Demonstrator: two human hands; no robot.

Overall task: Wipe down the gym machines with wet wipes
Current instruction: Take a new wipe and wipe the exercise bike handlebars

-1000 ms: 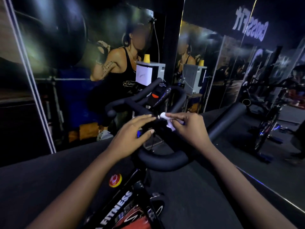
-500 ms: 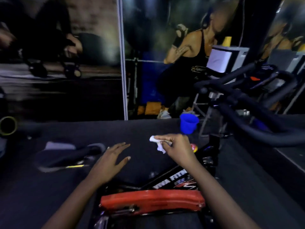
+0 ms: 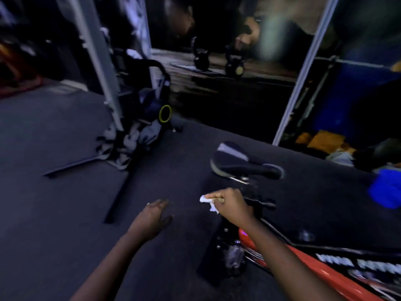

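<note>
Fingers [image 3: 159, 205] of the left hand [image 3: 152, 218] lie spread and relaxed, holding nothing. Just right of it, a crumpled white wet wipe [image 3: 207, 200] pokes from the clenched right hand [image 3: 230, 205], near the black saddle [image 3: 243, 164]. A red bike frame [image 3: 321, 268] runs lower right, with a blue bucket [image 3: 386, 192] beyond. Dark floor [image 3: 65, 192] reaches a blurred wall mural [image 3: 227, 51].

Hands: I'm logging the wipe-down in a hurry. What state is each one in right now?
Left hand: open, fingers spread, holding nothing.
Right hand: closed around a white wipe.
</note>
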